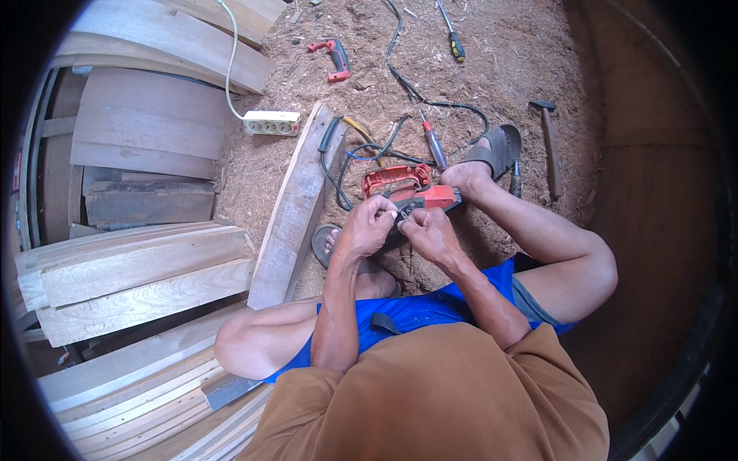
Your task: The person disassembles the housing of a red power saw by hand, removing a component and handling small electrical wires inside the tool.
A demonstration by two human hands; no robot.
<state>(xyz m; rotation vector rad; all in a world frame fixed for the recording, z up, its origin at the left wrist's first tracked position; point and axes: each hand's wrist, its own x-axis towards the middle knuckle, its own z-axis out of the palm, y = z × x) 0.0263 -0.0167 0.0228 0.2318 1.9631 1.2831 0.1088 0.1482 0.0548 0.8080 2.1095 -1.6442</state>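
A red power tool [407, 187] with a looped handle lies on the sawdust-covered ground between my feet. My left hand [367, 227] and my right hand [427, 232] are closed side by side over its near end, pinching a small dark part [405, 209] of the tool between fingertips. A black cable [361, 150] runs from the tool toward the back. I cannot tell exactly what the small part is, since my fingers hide most of it.
A red-handled screwdriver [434, 144], a yellow-handled screwdriver [455, 44], a hammer [550, 138] and a red tool handle [332, 59] lie on the sawdust. A white power strip [270, 123] sits by a loose plank [296, 211]. Stacked curved boards [138, 269] fill the left.
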